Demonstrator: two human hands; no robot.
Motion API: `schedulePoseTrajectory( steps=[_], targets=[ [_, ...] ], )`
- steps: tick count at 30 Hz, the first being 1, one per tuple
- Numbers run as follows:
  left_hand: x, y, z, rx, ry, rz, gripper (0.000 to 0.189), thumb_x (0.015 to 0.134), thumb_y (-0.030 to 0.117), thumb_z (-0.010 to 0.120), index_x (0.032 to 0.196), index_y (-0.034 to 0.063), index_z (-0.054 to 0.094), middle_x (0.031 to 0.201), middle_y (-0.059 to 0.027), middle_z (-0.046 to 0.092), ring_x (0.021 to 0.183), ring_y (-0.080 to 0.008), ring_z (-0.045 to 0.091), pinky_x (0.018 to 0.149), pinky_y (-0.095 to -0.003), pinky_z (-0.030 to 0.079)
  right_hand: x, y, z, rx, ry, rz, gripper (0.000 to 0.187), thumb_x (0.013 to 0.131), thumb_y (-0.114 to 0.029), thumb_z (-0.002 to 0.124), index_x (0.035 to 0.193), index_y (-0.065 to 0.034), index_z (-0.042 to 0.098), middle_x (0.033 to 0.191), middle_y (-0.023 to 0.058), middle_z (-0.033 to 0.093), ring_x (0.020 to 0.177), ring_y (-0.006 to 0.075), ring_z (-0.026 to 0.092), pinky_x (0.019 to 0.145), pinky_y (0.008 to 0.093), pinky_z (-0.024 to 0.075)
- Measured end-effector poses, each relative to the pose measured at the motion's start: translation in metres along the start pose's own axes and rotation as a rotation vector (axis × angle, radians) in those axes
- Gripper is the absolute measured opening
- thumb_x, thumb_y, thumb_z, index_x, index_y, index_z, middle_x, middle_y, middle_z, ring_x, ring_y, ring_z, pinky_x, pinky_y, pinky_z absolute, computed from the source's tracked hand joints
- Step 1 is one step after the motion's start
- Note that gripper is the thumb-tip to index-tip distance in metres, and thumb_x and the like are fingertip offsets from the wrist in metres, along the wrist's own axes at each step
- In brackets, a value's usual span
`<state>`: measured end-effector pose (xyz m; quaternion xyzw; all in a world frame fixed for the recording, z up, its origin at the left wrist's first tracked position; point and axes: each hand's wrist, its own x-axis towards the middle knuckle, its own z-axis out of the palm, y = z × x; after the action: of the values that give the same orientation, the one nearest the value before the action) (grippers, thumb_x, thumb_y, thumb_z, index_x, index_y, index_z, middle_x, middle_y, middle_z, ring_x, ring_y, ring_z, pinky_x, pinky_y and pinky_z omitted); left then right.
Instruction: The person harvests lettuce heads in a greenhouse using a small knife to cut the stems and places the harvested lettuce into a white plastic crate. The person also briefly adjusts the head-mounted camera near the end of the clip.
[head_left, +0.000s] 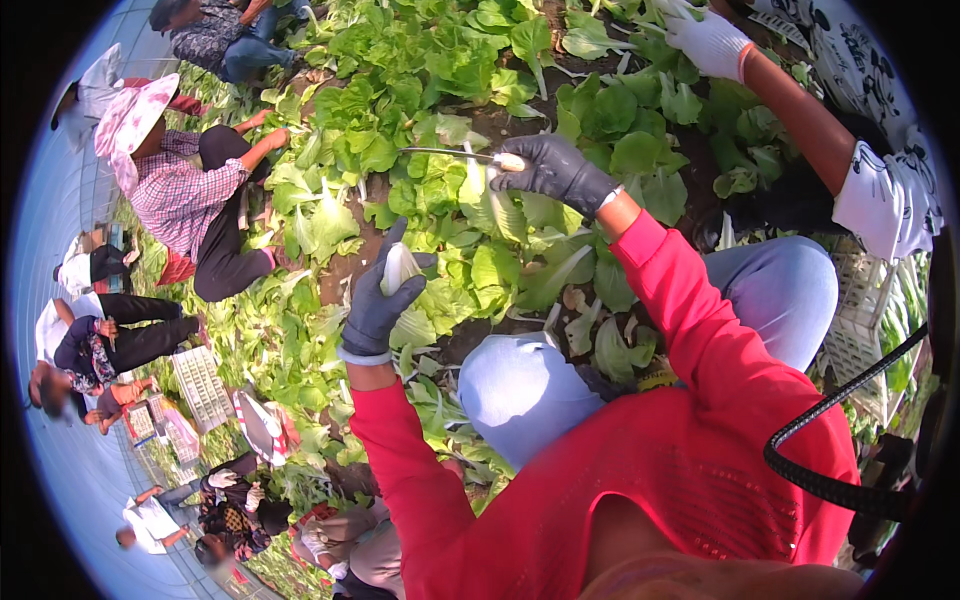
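Observation:
My left hand (381, 300), in a dark glove, is closed around a leafy green vegetable head. Its pale cut base (400, 268) points up between my thumb and fingers. In my right hand (559, 171), also dark-gloved, is a knife with a light wooden handle (511, 162). Its thin blade (442, 152) points left, above the plants. A pale-stalked leaf (506, 210) hangs just below my right hand; whether I touch it I cannot tell. Under both hands spread green leafy vegetables (480, 281), some of them loose leaves on the soil.
Close by on my right, a co-worker's white-gloved hand (709, 43) reaches among the leaves. A plastic crate (859, 315) with greens stands beside my right knee (780, 292). On the left sits a person in a checked shirt (184, 195). Several people and crates (202, 386) lie beyond.

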<state>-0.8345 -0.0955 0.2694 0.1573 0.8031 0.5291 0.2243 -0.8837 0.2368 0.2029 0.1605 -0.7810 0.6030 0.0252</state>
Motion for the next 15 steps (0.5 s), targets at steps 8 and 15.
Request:
schedulePoseTrajectory(
  steps=[8, 15],
  targets=[
    [0.037, -0.004, 0.079, -0.362, -0.095, -0.053, 0.045, 0.085, 0.026, 0.073, 0.121, 0.0004, 0.063, 0.115, -0.0075, 0.066, 0.107, -0.0161, 0.057, 0.098, -0.0319, 0.041, -0.019, -0.029, 0.039, 0.238, -0.065, 0.196, 0.027, 0.087, -0.023, 0.077, 0.103, -0.002, 0.07, 0.087, 0.0037, 0.072, 0.083, 0.0093, 0.064, 0.076, 0.0285, 0.0512],
    [0.03, -0.032, 0.059, -0.668, -0.286, -0.119, 0.044, 0.082, 0.023, 0.077, 0.114, -0.0037, 0.061, 0.108, -0.0162, 0.066, 0.092, -0.0283, 0.067, 0.083, -0.0415, 0.057, -0.035, -0.027, 0.006, 0.441, -0.258, 0.382, 0.028, 0.09, -0.033, 0.072, 0.099, -0.006, 0.073, 0.07, -0.002, 0.065, 0.053, 0.0049, 0.05, 0.047, 0.0235, 0.0386]
  ],
)
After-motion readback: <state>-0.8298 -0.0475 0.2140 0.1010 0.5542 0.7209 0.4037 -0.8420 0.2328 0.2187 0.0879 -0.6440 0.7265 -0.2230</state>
